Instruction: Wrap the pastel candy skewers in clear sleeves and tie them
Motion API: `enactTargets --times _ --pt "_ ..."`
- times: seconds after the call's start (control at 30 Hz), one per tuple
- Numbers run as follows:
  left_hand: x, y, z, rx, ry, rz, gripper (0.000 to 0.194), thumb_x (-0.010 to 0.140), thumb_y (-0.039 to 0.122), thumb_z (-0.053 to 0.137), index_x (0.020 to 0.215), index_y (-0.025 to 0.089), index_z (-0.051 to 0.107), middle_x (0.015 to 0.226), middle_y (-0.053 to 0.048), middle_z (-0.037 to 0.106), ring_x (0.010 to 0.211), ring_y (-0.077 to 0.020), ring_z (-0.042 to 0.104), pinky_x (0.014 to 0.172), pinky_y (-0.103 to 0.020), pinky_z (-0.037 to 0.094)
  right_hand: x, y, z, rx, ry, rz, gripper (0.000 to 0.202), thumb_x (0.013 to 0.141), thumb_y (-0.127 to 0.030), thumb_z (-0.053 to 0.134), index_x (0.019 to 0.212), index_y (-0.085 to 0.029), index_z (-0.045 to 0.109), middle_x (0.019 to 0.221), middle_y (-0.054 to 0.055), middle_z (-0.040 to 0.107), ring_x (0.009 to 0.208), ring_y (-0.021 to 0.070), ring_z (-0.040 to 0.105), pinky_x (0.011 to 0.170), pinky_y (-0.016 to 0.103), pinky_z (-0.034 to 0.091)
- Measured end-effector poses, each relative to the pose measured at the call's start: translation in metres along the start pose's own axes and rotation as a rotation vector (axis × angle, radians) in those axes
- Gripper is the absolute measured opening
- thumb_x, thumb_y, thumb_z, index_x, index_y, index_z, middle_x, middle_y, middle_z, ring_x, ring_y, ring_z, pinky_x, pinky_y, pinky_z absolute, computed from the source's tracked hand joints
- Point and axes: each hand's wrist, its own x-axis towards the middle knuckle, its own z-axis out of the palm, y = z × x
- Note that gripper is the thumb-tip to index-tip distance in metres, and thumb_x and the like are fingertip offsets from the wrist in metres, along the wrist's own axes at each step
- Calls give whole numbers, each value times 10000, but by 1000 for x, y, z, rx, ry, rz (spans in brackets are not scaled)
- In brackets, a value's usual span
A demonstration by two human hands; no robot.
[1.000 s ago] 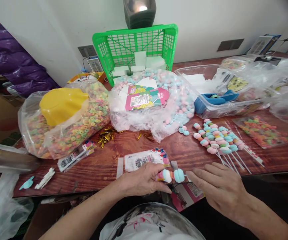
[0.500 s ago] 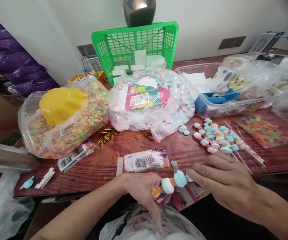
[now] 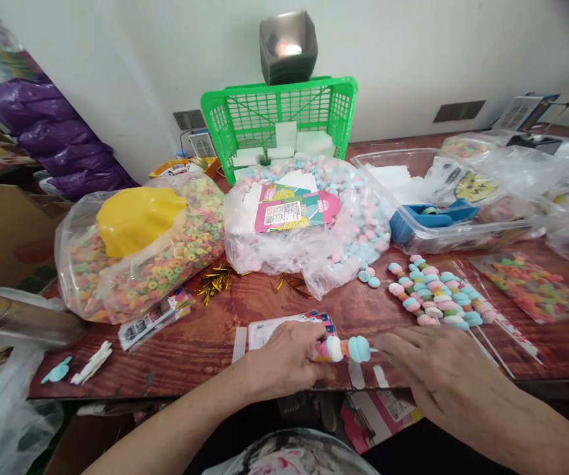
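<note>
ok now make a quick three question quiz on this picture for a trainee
1. What colour is the basket by the wall? a) red b) green c) purple
2. True or false: the pile of candy skewers lies on the table, in front of the clear tub.
3. Which hand is at the bare stick end of the held skewer?

Key
1. b, green
2. True
3. The right hand; the left hand is at the other end.
</note>
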Motion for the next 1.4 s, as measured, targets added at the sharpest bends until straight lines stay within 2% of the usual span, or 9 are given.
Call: enactTargets --times 0.3,0.47,0.6,0.8,0.93,1.07,1.23,1.33,1.4 --pt "-7 -3 6 -6 -5 -24 228 758 241 651 972 200 585 933 -55 631 883 -233 580 740 -298 406 9 -18 24 47 -110 -9 355 638 34 455 879 -211 545 720 -21 642 584 140 568 557 291 280" --pt "-3 1 7 -268 -42 25 510 631 392 795 1055 202 585 952 -26 616 917 -224 560 772 -296 431 21 -16 35 -33 -44 -122 206 725 -36 529 851 -198 551 749 -1 627 641 154 532 618 300 290" --pt "-2 -6 -1 -488 -15 68 739 499 354 869 1155 206 563 974 -8 616 907 -194 556 766 -272 452 28 -7 21 -25 -6 -213 200 772 -51 495 877 -194 587 760 18 618 698 166 508 682 321 298" --pt "-3 -7 11 -754 -304 -130 442 617 436 798 943 169 666 582 71 518 473 -81 467 472 -208 405 36 -23 22 74 -143 -177 294 706 -14 497 941 -186 534 826 24 604 733 168 525 629 287 310" --pt "-5 -4 15 -873 -159 -108 478 597 434 819 949 155 655 608 62 529 481 -63 445 460 -187 386 43 -27 32 118 -244 -27 473 666 -8 514 1103 -180 457 1031 68 553 789 171 550 618 269 358" --pt "-12 -10 8 -1040 -107 -113 540 679 540 737 1048 158 641 784 -4 604 631 -85 525 594 -200 434 52 -20 26 248 -181 27 592 645 52 436 1185 -184 385 1166 104 463 871 172 550 685 292 429" --pt "-14 -17 25 -1086 177 -201 463 681 585 710 746 127 673 659 -13 601 566 -84 506 548 -203 412 66 -27 35 242 -182 -58 580 634 58 420 1151 -205 426 1162 89 452 851 161 554 627 267 462" --pt "-15 -17 34 -1125 377 -229 430 723 557 688 778 131 683 585 -3 598 463 -64 458 457 -183 353 69 -29 42 306 111 -35 502 726 17 438 1181 -196 433 1184 107 466 1034 205 525 768 322 494" --pt "-15 -17 35 -1139 513 -264 398 751 529 674 855 145 694 566 7 598 442 -63 457 445 -178 352 64 -29 46 395 395 143 425 812 -84 507 1217 -196 442 1204 116 476 1087 222 499 857 368 477"
